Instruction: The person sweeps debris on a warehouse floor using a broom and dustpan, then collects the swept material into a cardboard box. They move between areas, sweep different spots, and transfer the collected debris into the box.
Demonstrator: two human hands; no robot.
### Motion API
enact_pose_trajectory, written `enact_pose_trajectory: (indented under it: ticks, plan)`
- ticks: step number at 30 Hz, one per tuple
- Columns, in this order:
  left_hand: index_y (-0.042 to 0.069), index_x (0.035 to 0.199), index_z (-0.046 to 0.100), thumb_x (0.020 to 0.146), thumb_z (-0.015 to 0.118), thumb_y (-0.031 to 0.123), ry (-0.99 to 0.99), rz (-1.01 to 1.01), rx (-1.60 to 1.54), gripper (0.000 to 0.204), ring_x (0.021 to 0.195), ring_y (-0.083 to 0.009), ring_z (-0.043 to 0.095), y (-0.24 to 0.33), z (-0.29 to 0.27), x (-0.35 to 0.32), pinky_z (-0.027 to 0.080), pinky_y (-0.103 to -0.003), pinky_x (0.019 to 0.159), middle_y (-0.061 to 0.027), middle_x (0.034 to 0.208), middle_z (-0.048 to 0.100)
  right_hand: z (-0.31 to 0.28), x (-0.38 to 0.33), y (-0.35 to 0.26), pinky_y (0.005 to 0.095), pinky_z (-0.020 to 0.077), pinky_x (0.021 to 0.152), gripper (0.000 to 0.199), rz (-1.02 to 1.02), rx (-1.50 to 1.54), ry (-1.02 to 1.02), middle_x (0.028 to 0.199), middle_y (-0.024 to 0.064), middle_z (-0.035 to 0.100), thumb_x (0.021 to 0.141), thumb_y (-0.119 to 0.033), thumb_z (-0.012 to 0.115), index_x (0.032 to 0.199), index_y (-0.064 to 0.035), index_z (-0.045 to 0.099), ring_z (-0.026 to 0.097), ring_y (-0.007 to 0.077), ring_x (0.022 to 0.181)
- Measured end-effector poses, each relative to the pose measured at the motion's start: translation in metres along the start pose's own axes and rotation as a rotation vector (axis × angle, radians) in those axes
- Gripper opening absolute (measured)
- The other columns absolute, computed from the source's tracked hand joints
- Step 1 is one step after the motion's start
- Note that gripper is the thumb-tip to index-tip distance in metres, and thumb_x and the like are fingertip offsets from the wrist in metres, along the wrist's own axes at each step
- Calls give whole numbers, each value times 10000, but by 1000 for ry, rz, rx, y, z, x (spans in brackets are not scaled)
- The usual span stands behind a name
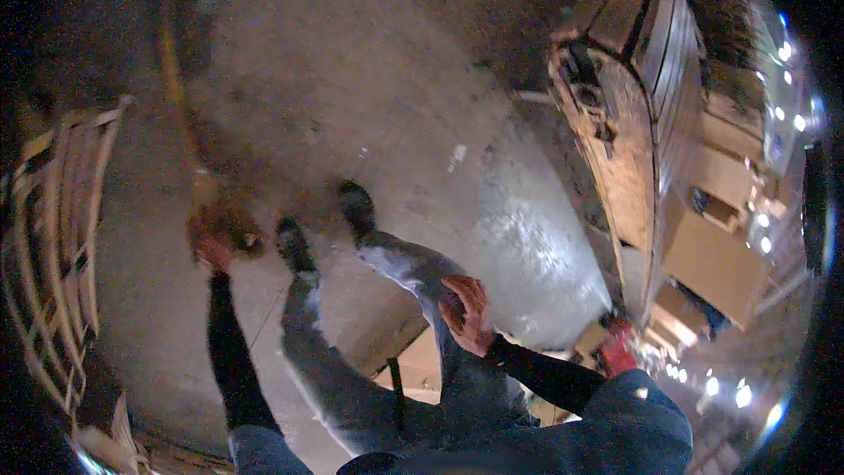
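Note:
On the left, what looks like a broom lies or hangs at a slant, its long wooden handle (176, 92) running away from me and its brown bristle head (230, 222) near my feet. My left hand (214, 251) is at the near end of that bristle head, its fingers closed on the bristles, though blur softens them. In front of my right thigh, my right hand (470, 312) is held with loosely bent fingers and the thumb apart. No object shows in it. Whether it touches the trouser leg I cannot tell.
A worn wooden workbench (620, 149) stands at the right, with cardboard boxes (716, 264) beside it. At the far left is a slatted wooden rack (66, 237). Grey concrete floor (387, 97) spreads ahead, and a red object (618, 347) sits near my right elbow.

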State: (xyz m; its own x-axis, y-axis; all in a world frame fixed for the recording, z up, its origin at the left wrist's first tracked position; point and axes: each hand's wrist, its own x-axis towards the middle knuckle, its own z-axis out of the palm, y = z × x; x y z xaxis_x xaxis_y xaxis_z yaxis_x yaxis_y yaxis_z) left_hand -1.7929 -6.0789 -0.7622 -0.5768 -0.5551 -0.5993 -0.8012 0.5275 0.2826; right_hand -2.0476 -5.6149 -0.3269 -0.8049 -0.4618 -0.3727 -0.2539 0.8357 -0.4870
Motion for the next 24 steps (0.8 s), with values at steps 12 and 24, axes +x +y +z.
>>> enact_pose_trajectory:
  ticks: [12,24]
  plan:
    - [77,1349,393,857,537,280,282,-117,343,552,1249,-272,389,-12,43,231,365,-438,1000,-138,1384,376,68,33,1,398,421,883,391,219,-19,405,1054,165,581,684,-32,654,1070,-21,593,538,312,995]
    - [13,1084,545,603,672,83,-95,699,222,503,894,-382,557,187,-239,-85,440,-463,774,-198,998,572,17,-59,-43,559,229,1043,818,450,175,232,1449,210,215,712,-284,702,1400,-117,291,268,434,1286]
